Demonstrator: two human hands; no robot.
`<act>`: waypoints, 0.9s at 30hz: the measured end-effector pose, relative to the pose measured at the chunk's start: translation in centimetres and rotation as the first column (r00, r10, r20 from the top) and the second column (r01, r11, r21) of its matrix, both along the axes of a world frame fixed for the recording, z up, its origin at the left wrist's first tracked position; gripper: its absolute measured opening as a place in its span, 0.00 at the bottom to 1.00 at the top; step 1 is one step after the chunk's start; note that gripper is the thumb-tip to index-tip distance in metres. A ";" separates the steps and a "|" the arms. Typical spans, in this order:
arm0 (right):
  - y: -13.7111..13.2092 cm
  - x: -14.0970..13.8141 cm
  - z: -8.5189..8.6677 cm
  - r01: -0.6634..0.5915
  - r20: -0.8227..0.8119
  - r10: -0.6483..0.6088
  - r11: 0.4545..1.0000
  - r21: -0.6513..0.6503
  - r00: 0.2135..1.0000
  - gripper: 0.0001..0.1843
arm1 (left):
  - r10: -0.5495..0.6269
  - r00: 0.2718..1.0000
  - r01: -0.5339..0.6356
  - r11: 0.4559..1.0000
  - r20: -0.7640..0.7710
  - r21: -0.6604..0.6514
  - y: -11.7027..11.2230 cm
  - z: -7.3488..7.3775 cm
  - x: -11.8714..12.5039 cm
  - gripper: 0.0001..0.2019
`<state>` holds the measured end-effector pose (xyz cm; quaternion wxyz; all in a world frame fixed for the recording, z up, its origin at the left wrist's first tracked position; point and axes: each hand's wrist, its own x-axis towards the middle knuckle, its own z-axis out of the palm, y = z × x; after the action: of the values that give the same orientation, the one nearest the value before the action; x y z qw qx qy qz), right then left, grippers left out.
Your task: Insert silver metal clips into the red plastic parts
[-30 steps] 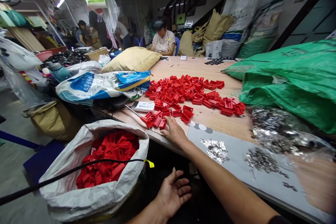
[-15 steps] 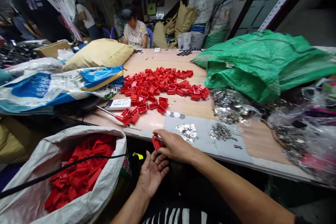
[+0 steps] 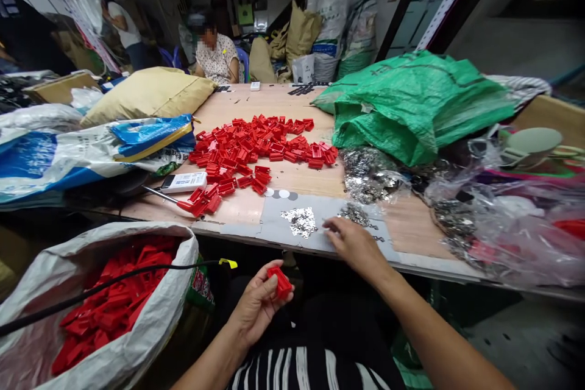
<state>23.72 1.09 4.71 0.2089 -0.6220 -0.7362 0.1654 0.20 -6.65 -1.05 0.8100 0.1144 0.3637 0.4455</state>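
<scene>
My left hand (image 3: 258, 304) is below the table edge, its fingers closed round a small red plastic piece (image 3: 280, 280). On the grey sheet (image 3: 274, 228) at the table's front lies my right hand (image 3: 354, 242), fingertips down among small silver metal parts (image 3: 299, 221); whether it holds one is hidden. A wide heap of the same red pieces (image 3: 256, 149) covers the middle of the wooden table (image 3: 256, 103). At my left stands a white sack (image 3: 150, 323) holding more red pieces (image 3: 109, 301).
A green bag (image 3: 411, 103) and clear plastic bags of metal parts (image 3: 503, 219) fill the table's right. A blue-white sack (image 3: 91, 152), a tan sack (image 3: 150, 91), a white remote (image 3: 185, 181) and a red-handled tool (image 3: 171, 198) lie left. A person (image 3: 214, 55) sits at the far end.
My right hand passed the red piece to my left hand, then moved right onto the silver parts. My left hand closed round the piece. The view swung right.
</scene>
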 end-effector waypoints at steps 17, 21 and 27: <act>2.6 3.1 -1.1 0.040 0.146 -0.054 0.994 0.097 0.988 0.04 | -0.034 0.999 0.035 0.999 0.014 -0.015 0.5 1.6 0.4 0.26; 2.7 2.6 -1.1 0.037 -0.023 -0.035 0.991 0.128 0.999 0.05 | -0.032 0.999 0.031 0.999 0.037 0.024 1.1 2.3 0.8 0.26; 2.2 1.7 -0.9 0.019 -0.266 0.007 0.996 0.092 0.964 0.10 | -0.029 0.998 0.023 0.992 0.050 0.127 2.3 3.3 1.4 0.28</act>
<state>25.41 3.33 3.86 0.3353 -0.5860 -0.7066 0.2122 1.61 -4.37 2.22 0.8160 0.1586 0.3123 0.4598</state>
